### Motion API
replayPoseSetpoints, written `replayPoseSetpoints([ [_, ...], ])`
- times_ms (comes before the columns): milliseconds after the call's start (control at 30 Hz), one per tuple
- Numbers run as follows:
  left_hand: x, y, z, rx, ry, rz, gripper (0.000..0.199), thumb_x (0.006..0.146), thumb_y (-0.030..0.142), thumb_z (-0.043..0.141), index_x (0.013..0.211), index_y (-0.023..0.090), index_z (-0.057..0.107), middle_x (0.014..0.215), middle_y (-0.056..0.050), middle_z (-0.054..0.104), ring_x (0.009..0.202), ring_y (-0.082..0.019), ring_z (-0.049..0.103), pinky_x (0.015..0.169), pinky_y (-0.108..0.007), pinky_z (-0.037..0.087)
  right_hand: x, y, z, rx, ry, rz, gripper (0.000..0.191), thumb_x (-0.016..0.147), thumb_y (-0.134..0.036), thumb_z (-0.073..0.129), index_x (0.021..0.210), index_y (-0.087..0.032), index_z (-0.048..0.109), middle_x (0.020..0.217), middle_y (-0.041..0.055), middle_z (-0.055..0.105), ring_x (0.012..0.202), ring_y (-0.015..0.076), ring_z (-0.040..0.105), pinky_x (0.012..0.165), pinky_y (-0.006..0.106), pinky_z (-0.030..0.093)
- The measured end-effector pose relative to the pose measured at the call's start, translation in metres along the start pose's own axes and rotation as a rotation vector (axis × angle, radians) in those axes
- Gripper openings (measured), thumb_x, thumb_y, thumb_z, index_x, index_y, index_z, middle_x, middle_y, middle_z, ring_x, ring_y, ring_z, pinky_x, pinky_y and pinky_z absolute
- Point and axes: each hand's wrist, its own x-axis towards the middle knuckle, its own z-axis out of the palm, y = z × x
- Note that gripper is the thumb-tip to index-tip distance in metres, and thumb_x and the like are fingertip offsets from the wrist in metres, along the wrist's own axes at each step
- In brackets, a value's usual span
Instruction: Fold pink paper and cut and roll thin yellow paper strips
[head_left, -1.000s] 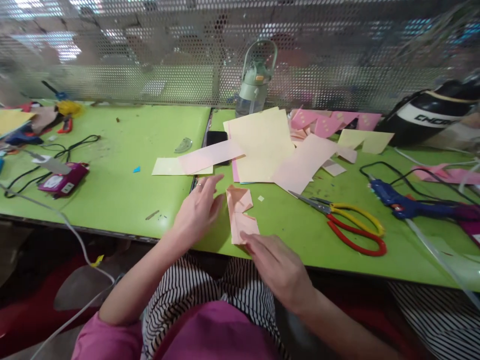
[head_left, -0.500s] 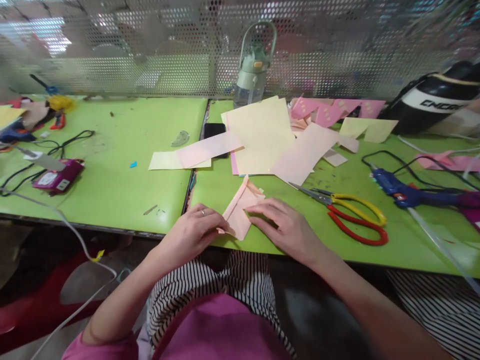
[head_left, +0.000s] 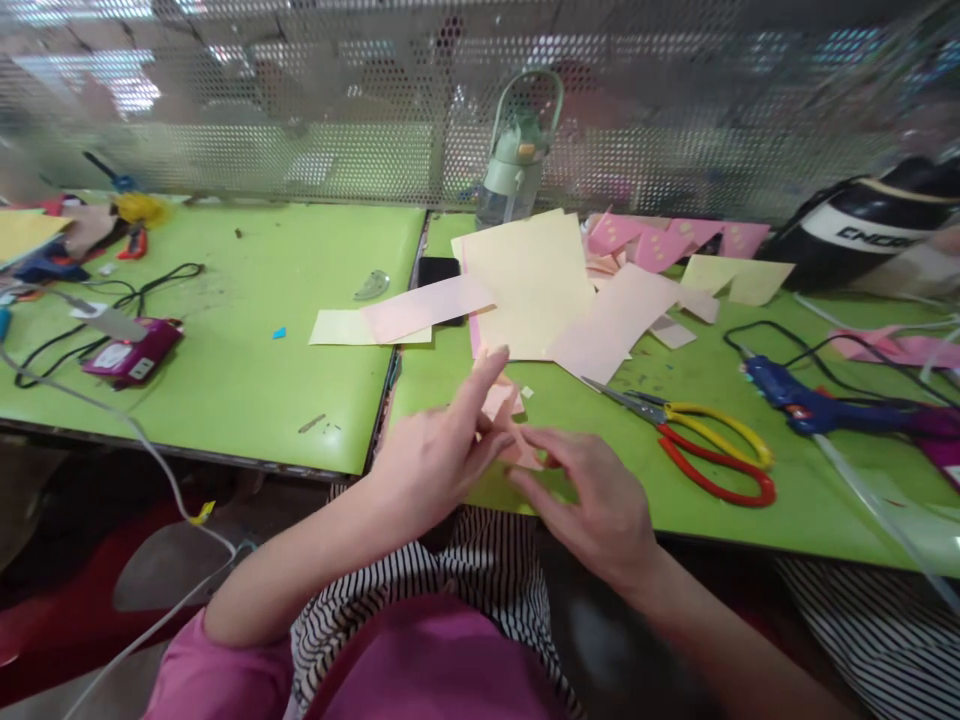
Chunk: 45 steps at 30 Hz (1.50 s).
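A small folded piece of pale pink paper (head_left: 527, 455) is between my two hands near the table's front edge, partly hidden by my fingers. My left hand (head_left: 431, 455) reaches over it from the left, its index finger stretched forward and its thumb against a fold; the other fingers are hidden. On the right, my right hand (head_left: 600, 500) holds the paper's edge between thumb and fingers. Scissors (head_left: 664, 425) with one yellow and one red handle lie to the right of my right hand, blades partly apart.
Yellow and pink paper sheets (head_left: 529, 290) lie behind my hands, overlapping a dark phone (head_left: 439, 270). A green-lidded bottle (head_left: 514, 170) stands against the perforated screen. A blue glue gun (head_left: 802, 395) with cords lies right; a purple box (head_left: 135, 350) with cables is left.
The pink paper has turned and been lifted at a fold. My left hand has moved right across it with the index finger now extended. My right hand has shifted slightly nearer me.
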Motion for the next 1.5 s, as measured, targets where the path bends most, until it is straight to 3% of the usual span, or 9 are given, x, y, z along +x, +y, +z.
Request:
replayPoseSetpoints([
  [133, 0.035, -0.001, -0.015, 0.065, 0.16, 0.177, 0.057, 0.098, 0.037, 0.046, 0.147, 0.017, 0.027, 0.114, -0.008, 0.069, 0.099, -0.019, 0.063, 0.082, -0.029, 0.051, 0.01, 0.027, 0.002, 0.446, 0.173, 0.59, 0.024, 0.084, -0.042, 0.066, 0.102, -0.026, 0.062, 0.088, 0.0015, 0.067, 0.069, 0.0131, 0.062, 0.057, 0.025, 0.052],
  [200, 0.051, -0.017, -0.018, 0.126, 0.213, 0.253, 0.048, 0.096, 0.038, 0.05, 0.138, 0.018, 0.043, 0.127, -0.01, 0.062, 0.117, -0.022, 0.055, 0.1, -0.037, 0.043, 0.016, 0.047, 0.001, 0.553, 0.188, 0.69, 0.034, 0.082, -0.051, 0.064, 0.101, -0.024, 0.06, 0.078, -0.0001, 0.064, 0.057, 0.0115, 0.057, 0.044, 0.023, 0.046],
  [333, 0.073, -0.052, -0.008, 0.138, -0.017, 0.207, 0.043, 0.088, 0.036, 0.063, 0.127, 0.02, 0.055, 0.138, -0.013, 0.052, 0.13, -0.025, 0.046, 0.107, -0.042, 0.038, 0.019, 0.075, -0.005, 0.573, 0.19, 0.73, 0.043, 0.079, -0.06, 0.061, 0.1, -0.023, 0.056, 0.066, -0.0034, 0.058, 0.052, 0.0121, 0.056, 0.038, 0.021, 0.043],
  [433, 0.081, -0.06, 0.007, 0.163, -0.143, 0.187, 0.038, 0.083, 0.03, 0.067, 0.12, 0.023, 0.06, 0.133, -0.01, 0.056, 0.122, -0.023, 0.053, 0.1, -0.037, 0.044, 0.015, 0.079, -0.01, 0.534, 0.174, 0.725, 0.043, 0.081, -0.061, 0.057, 0.101, -0.023, 0.055, 0.075, 0.0, 0.063, 0.056, 0.0132, 0.059, 0.037, 0.021, 0.044],
  [633, 0.099, -0.04, 0.008, 0.233, -0.122, 0.127, 0.015, 0.087, 0.022, 0.055, 0.093, 0.02, 0.069, 0.094, -0.005, 0.071, 0.084, -0.018, 0.066, 0.075, -0.029, 0.049, 0.017, 0.067, -0.028, 0.337, 0.133, 0.614, 0.034, 0.085, -0.047, 0.058, 0.105, -0.02, 0.061, 0.101, 0.0101, 0.069, 0.076, 0.02, 0.065, 0.05, 0.029, 0.055],
  [733, 0.11, -0.029, -0.004, 0.277, -0.096, 0.105, 0.016, 0.087, 0.025, 0.055, 0.089, 0.019, 0.07, 0.086, -0.005, 0.072, 0.079, -0.02, 0.065, 0.069, -0.028, 0.047, 0.03, 0.07, -0.037, 0.245, 0.135, 0.562, 0.031, 0.085, -0.037, 0.059, 0.108, -0.018, 0.062, 0.106, 0.0113, 0.069, 0.084, 0.0215, 0.066, 0.066, 0.036, 0.058],
  [867, 0.126, -0.024, -0.011, 0.31, -0.041, 0.066, 0.02, 0.088, 0.026, 0.053, 0.091, 0.017, 0.07, 0.088, -0.008, 0.072, 0.081, -0.022, 0.065, 0.07, -0.028, 0.046, 0.056, 0.087, -0.037, 0.195, 0.1, 0.551, 0.024, 0.086, -0.032, 0.058, 0.106, -0.019, 0.065, 0.104, 0.0092, 0.071, 0.087, 0.0211, 0.067, 0.073, 0.038, 0.058],
  [1167, 0.167, -0.057, -0.002, 0.295, 0.014, -0.054, 0.026, 0.087, 0.019, 0.051, 0.107, 0.019, 0.067, 0.101, -0.007, 0.072, 0.093, -0.021, 0.066, 0.078, -0.026, 0.048, 0.102, 0.128, -0.005, 0.187, -0.006, 0.717, 0.031, 0.092, -0.036, 0.057, 0.117, -0.017, 0.059, 0.116, 0.0076, 0.062, 0.096, 0.0188, 0.063, 0.081, 0.04, 0.055],
  [1500, 0.172, -0.079, 0.013, 0.204, 0.039, -0.093, 0.038, 0.085, 0.014, 0.051, 0.122, 0.021, 0.059, 0.105, -0.007, 0.071, 0.09, -0.019, 0.068, 0.076, -0.025, 0.05, 0.107, 0.139, 0.008, 0.208, -0.079, 0.852, 0.034, 0.092, -0.036, 0.057, 0.121, -0.018, 0.057, 0.121, 0.0085, 0.06, 0.101, 0.0206, 0.062, 0.084, 0.042, 0.054],
])
